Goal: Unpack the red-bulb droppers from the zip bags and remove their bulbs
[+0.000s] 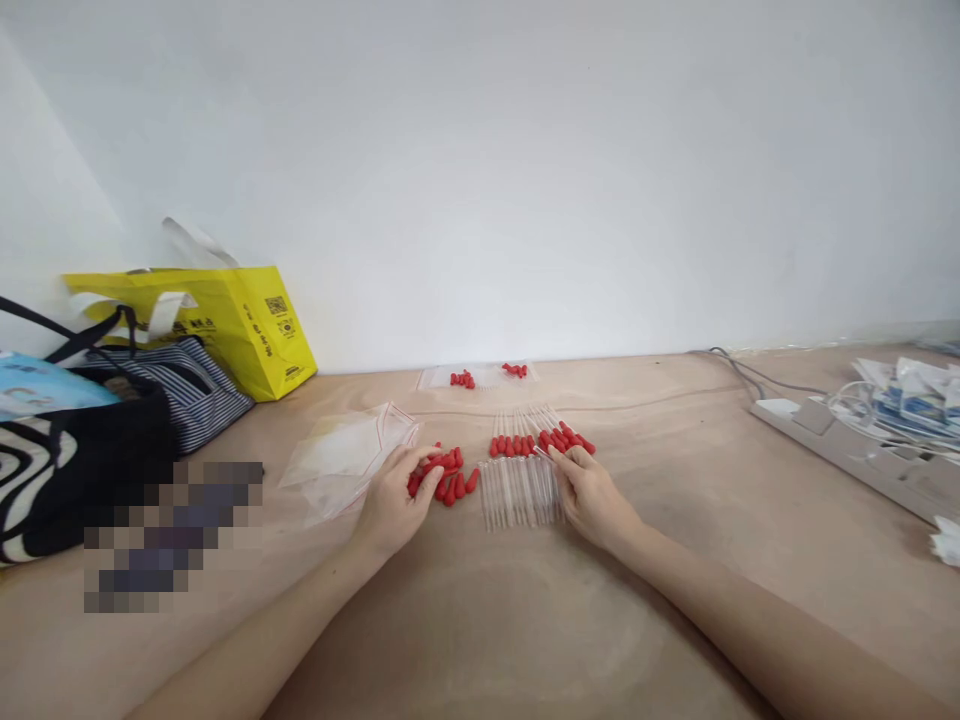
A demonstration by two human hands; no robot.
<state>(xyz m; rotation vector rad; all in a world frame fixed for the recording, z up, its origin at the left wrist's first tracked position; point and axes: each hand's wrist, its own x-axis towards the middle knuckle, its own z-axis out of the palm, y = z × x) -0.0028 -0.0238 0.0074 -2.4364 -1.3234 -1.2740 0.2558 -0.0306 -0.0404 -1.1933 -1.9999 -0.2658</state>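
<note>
Beside the tubes, my left hand [396,500] reaches into a loose pile of red rubber dropper bulbs [460,487], thumb and fingers closed around a bulb. My right hand [589,492] pinches a thin clear glass dropper tube [543,453], its end pointing up and left. Under that hand lies a row of bare glass tubes [517,492], side by side. Just behind the row, several droppers with red bulbs fitted [512,446] lie with their glass ends pointing away from me. More fitted droppers [568,438] lie at an angle near my right fingertips.
Clear zip bags [341,455] lie left of the bulbs. Near the wall, another clear bag [435,377] lies with red bulbs [463,380]. A yellow bag [259,335] and dark bags [142,420] stand left. A white power strip [832,450] with cables and packets [919,395] occupies the right.
</note>
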